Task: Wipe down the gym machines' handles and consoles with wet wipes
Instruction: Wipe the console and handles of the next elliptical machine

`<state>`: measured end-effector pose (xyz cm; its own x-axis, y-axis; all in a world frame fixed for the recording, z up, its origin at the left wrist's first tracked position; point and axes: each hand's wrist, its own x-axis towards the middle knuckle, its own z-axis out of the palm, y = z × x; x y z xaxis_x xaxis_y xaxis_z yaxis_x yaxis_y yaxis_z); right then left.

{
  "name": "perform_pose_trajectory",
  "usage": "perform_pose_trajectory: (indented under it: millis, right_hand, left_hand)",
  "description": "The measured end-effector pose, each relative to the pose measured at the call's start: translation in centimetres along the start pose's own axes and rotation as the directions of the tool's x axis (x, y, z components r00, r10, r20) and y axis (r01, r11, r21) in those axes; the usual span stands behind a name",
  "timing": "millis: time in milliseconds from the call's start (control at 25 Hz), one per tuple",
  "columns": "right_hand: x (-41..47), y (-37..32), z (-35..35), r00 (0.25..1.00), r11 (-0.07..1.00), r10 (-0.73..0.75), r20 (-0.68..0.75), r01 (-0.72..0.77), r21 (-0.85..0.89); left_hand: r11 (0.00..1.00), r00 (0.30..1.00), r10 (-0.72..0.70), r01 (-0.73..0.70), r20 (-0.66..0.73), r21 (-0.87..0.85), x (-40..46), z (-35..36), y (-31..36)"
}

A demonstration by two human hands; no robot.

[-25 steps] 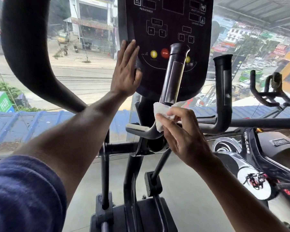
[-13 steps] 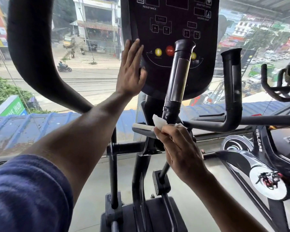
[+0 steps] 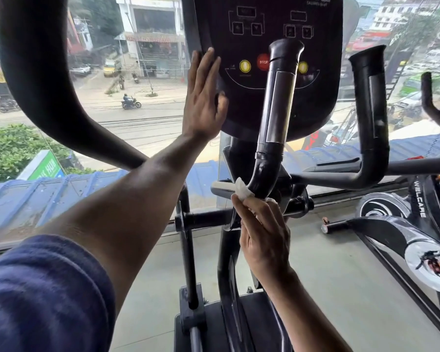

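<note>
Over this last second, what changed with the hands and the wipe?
The right hand slid the wipe down the upright handle, from just below its shiny strip to the lower bend. It kept gripping the wipe. The left hand stayed flat against the console edge.

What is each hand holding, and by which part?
The right hand pinches a bunched white wipe by its lower end against the handle bend. The left hand holds nothing, resting flat on the console edge.

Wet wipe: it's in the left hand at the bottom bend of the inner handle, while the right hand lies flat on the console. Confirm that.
Not quite: the hands are swapped. The head view shows the right hand holding the wet wipe at the inner handle's bottom bend, while the left hand lies flat on the console.
</note>
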<state>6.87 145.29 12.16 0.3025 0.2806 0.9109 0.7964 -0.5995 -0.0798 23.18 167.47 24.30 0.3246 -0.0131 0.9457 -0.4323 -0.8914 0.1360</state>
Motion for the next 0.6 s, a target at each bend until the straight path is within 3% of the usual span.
perform_pose_trajectory:
  millis: [320,600]
  right_hand:
    - [-0.7,0.5,2.3,0.994,0.999,-0.017,-0.109,0.020,0.034]
    - [-2.2,1.4,5.9,0.995,0.988,-0.003,-0.097,0.017,0.152]
  left_hand:
    - [1.000,1.000,-0.016,0.016,0.004,0.012,0.0,0.1,-0.1]
    - [1.000,1.000,-0.010,0.010,-0.024,0.002,-0.1,0.5,-0.4]
